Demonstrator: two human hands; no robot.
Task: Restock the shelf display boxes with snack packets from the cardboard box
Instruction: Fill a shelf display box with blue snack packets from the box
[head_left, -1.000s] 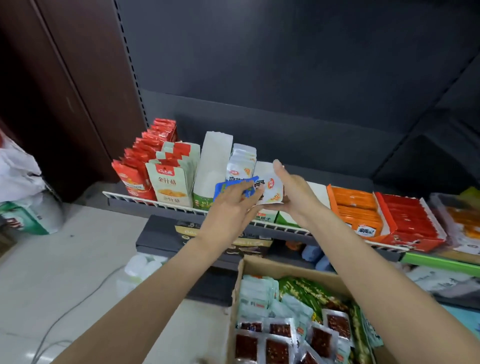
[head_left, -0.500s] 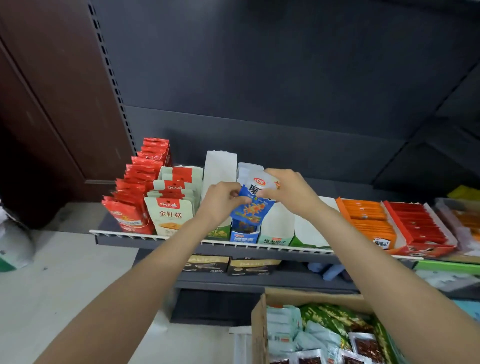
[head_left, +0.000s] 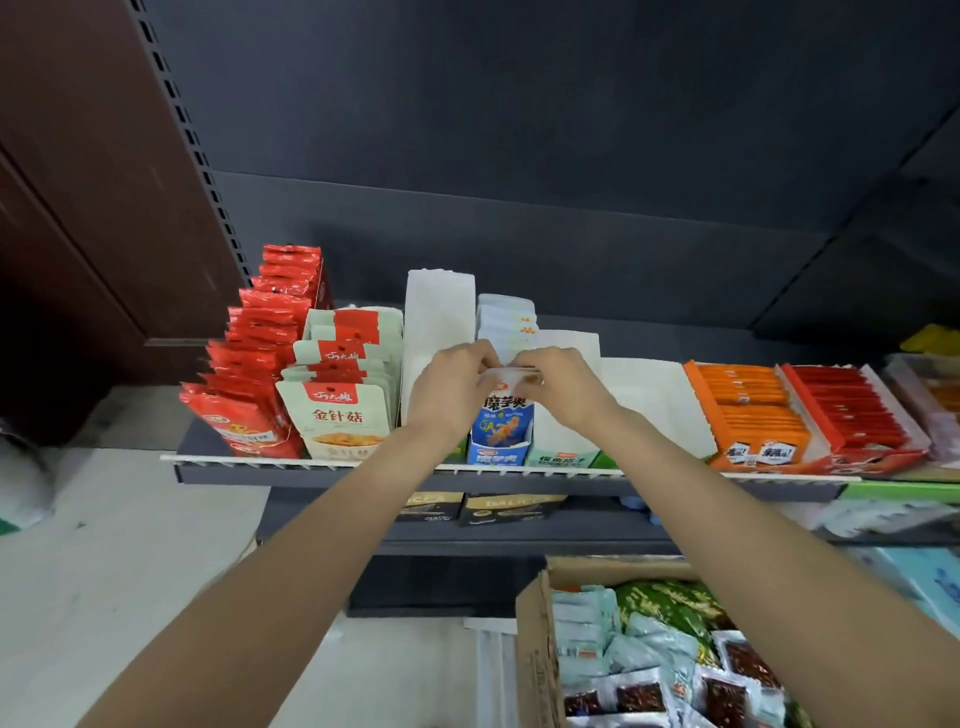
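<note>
A blue and white snack packet (head_left: 503, 421) stands upright at the front of a narrow blue display box (head_left: 497, 459) on the shelf. My left hand (head_left: 451, 385) pinches the packet's top left corner and my right hand (head_left: 558, 382) pinches its top right corner. More white packets (head_left: 506, 323) of the same kind are lined up behind it in the box. The open cardboard box (head_left: 535, 644) sits low at the right, holding several pale blue, green and dark red snack packets.
Red packets (head_left: 260, 358) and pale green packets (head_left: 340, 410) fill the shelf's left part. A tall white display box (head_left: 436, 317) stands left of my hands, another white box (head_left: 566, 436) right of them. Orange (head_left: 748, 405) and red (head_left: 852, 405) trays lie further right. The shelf's wire rail (head_left: 311, 463) runs along the front.
Both hands have lowered the blue packet from above the box down into the front of the blue display box. The camera view has tilted upward, so the cardboard box sits lower in the picture.
</note>
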